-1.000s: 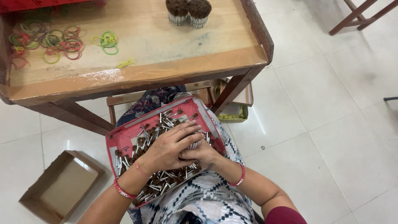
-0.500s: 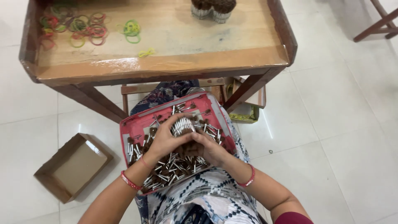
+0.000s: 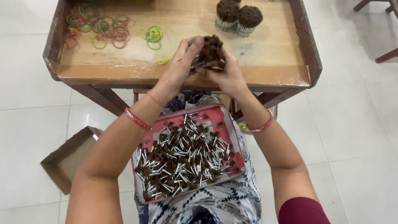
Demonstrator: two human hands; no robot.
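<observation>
At the frame's upper centre, I see my left hand [image 3: 180, 62] and right hand [image 3: 227, 74] pressed around a bunch of brown-tipped metal pins [image 3: 210, 52], above the red plastic tray [image 3: 226, 120].

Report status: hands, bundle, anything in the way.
Left hand and right hand both grip one brown-tipped bundle above the table. Tray of loose pieces on lap. Two finished bundles and rubber bands apart; nothing blocking.

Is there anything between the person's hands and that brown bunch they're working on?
No. Both the left hand and right hand already grip the brown bunch directly, raised above the wooden table; nothing visible sits between them.
</observation>
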